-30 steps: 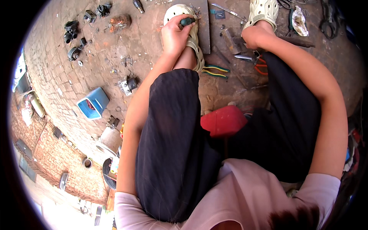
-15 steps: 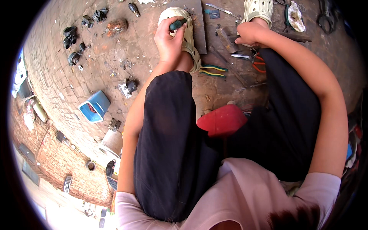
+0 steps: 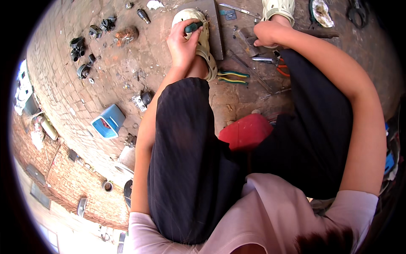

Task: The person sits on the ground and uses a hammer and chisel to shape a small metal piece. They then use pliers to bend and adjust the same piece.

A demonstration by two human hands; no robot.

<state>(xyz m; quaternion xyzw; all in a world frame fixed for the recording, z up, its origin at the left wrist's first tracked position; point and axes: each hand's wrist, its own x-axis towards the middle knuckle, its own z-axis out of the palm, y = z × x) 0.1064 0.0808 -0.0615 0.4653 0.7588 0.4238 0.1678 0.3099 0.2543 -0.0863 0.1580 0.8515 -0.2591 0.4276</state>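
Over the last second, your right hand (image 3: 267, 34) has slid a little along the hammer (image 3: 247, 41) and now sits nearer its head. Your left hand (image 3: 181, 42) stays at your left shoe (image 3: 186, 15), though the view around it has tilted slightly. I'd judge this a shift of grip rather than a strike: both tools are in hand, and nothing shows a blow landing.

The green handle (image 3: 193, 27) is above the front of that shoe, next to the dark plate (image 3: 215, 34). You're grasping it between thumb and curled fingers. Its long axis runs mostly left to right, the right end a touch higher in view, so it points toward the plate. Its working tip is too small to make out, and I can't tell whether it touches anything.

Your right hand is closed round the hammer's handle, though your palm hides most of that grip. The hammer lies nearly crosswise: head to your left, between the plate and your hand, handle running under your wrist and out to your right.
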